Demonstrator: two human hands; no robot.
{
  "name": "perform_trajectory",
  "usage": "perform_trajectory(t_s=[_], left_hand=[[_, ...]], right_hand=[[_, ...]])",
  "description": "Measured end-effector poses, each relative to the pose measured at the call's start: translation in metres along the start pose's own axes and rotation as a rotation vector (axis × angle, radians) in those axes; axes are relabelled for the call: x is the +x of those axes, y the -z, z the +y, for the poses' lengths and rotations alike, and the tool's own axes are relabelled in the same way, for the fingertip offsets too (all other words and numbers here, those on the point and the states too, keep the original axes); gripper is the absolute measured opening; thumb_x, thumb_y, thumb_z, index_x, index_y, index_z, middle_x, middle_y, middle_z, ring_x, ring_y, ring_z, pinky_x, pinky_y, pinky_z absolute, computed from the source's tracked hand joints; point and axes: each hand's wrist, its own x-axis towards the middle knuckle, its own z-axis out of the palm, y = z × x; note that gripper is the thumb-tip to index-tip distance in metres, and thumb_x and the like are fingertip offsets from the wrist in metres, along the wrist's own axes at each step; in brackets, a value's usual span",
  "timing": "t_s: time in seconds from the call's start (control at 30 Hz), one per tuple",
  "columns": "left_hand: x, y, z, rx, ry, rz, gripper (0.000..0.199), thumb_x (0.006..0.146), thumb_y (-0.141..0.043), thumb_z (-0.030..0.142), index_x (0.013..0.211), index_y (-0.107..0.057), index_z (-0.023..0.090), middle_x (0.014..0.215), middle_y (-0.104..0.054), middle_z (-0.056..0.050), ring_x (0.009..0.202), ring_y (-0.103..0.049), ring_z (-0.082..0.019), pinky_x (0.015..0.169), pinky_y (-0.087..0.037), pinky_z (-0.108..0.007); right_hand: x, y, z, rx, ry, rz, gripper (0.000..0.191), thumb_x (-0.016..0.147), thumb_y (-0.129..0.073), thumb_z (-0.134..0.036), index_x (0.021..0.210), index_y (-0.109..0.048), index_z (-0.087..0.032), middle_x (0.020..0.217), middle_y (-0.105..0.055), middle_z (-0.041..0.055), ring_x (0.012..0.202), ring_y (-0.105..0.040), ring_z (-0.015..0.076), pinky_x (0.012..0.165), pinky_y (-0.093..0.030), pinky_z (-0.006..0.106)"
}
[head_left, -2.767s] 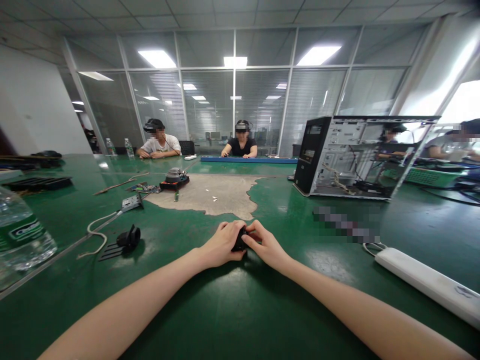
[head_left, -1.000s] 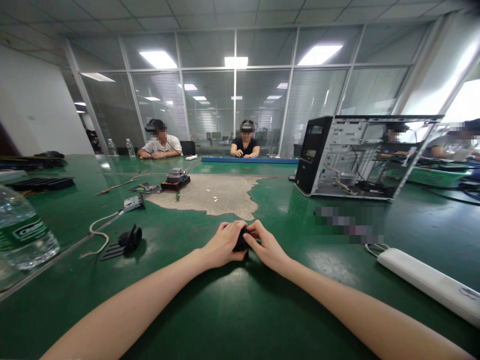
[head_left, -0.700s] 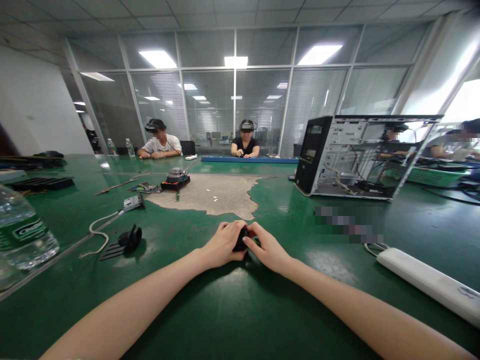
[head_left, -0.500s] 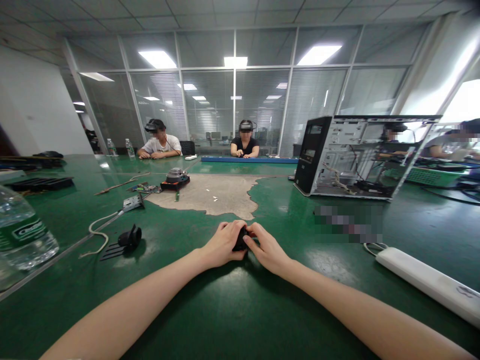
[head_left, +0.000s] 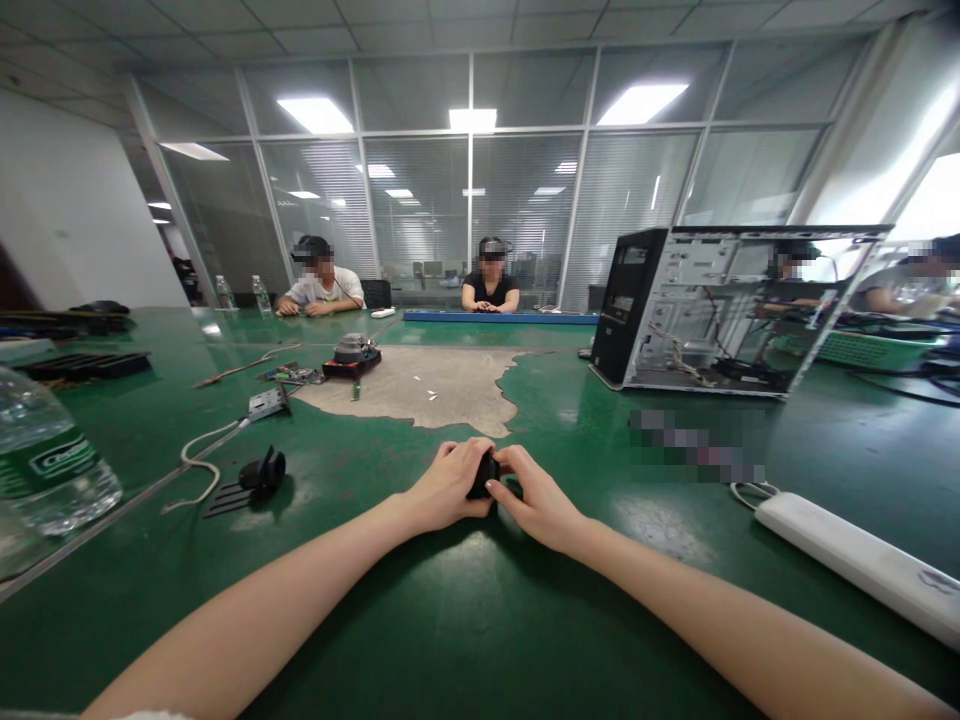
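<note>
Gripping black part (head_left: 483,479) in left hand (head_left: 448,487), pinching its edge with right hand (head_left: 538,503). Brace left, move fingertips gently.

Glass partition panels (head_left: 412,220) with pale frames stood beyond the far edge of the green table (head_left: 375,620), a white wall (head_left: 67,210) to the left, bright ceiling lights (head_left: 642,104) reflected above.

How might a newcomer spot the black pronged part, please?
On the green table, find the big bottle at far left. Between it and the left hand lies the black part. Unlike the pale cable nearby, it has parallel prongs.
</note>
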Motion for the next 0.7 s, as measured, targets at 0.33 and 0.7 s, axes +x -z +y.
perform_trajectory(t_s=[0.33, 0.7], left_hand=[[0.0006, 0.0003, 0.0000, 0.004, 0.008, 0.011, 0.060, 0.065, -0.061, 0.022, 0.117, -0.030, 0.020, 0.111, -0.050, -0.008, 0.103, -0.048, -0.024, 0.089, -0.031, -0.039], [0.0012, 0.0006, 0.0006, -0.001, 0.023, 0.005, 0.059, 0.065, -0.061, 0.022, 0.116, -0.031, 0.021, 0.112, -0.050, -0.007, 0.104, -0.048, -0.025, 0.088, -0.031, -0.039]], right_hand=[[0.0080, -0.0039, 0.0037, 0.216, -0.172, 0.027, 0.011, 0.083, -0.046, -0.024, 0.093, -0.045, -0.019, 0.091, -0.055, 0.0037, 0.085, -0.056, 0.0162, 0.075, -0.048, 0.034], [0.0031, -0.0030, 0.0041, 0.176, -0.081, 0.046, 0.009, 0.083, -0.047, -0.024, 0.092, -0.046, -0.021, 0.091, -0.052, 0.0027, 0.084, -0.056, 0.0154, 0.077, -0.047, 0.033]])
